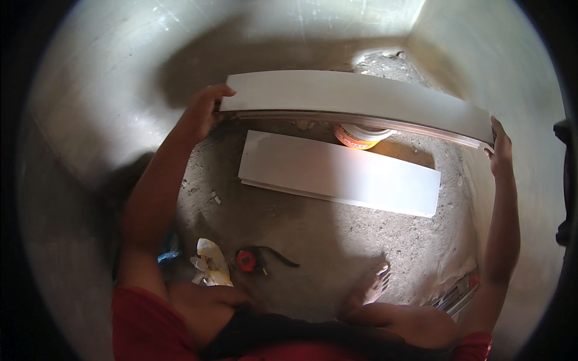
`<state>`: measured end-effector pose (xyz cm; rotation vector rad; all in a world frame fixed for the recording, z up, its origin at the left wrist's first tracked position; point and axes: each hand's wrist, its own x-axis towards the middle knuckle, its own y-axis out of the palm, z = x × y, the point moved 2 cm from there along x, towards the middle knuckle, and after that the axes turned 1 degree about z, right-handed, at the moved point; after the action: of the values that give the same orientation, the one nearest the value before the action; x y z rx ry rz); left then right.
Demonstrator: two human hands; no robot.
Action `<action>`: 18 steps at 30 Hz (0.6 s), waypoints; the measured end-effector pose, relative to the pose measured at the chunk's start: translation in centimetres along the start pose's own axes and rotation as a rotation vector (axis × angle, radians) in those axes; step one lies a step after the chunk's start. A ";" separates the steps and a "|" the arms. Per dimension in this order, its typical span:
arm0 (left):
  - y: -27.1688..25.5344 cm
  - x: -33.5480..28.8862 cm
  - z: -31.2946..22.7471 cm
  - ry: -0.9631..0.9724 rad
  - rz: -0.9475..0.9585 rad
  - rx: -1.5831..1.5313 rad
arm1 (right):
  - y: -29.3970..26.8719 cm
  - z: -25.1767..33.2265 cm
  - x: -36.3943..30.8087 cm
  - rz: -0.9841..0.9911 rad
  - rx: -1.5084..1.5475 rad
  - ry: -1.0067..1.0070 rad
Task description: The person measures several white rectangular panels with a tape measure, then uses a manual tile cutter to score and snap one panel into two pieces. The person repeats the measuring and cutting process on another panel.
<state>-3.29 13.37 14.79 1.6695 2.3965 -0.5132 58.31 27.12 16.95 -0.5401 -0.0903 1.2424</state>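
I hold a long white tile point(355, 96) level in front of me, above the floor. My left hand point(205, 111) grips its left end, fingers curled over the top edge. My right hand point(500, 147) grips its right end near the right wall. A second white tile point(337, 171) lies flat on the rough concrete floor just below the held one. My bare foot point(370, 289) rests on the floor in front of me.
A red tape measure point(247, 260) with a black strap and a crumpled white-yellow cloth point(211, 265) lie near my left knee. An orange-rimmed white container point(358, 135) sits behind the held tile. Grey walls point(108, 120) close in left, back and right; metal tools point(457, 295) lie at the right wall.
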 end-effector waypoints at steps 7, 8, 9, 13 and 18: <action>0.9 1.6 0.3 -0.100 0.019 0.111 | -0.4 -3.2 4.8 -0.098 -0.028 -0.011; 1.0 1.5 0.3 -0.100 0.012 0.130 | -0.4 -3.6 5.4 -0.076 -0.026 -0.047; 1.1 1.6 0.2 -0.105 0.034 0.120 | -0.4 -4.0 5.8 -0.072 -0.020 -0.075; 0.7 2.3 1.1 -0.126 0.040 0.150 | 0.3 -5.1 6.6 -0.104 -0.027 -0.146; -1.7 5.3 3.2 0.358 -0.059 0.677 | -0.1 -5.5 7.1 -0.182 -0.241 -0.099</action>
<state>-6.91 16.30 10.35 2.0920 2.7141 -1.2433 62.77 31.70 10.64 -0.6638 -0.3689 1.0860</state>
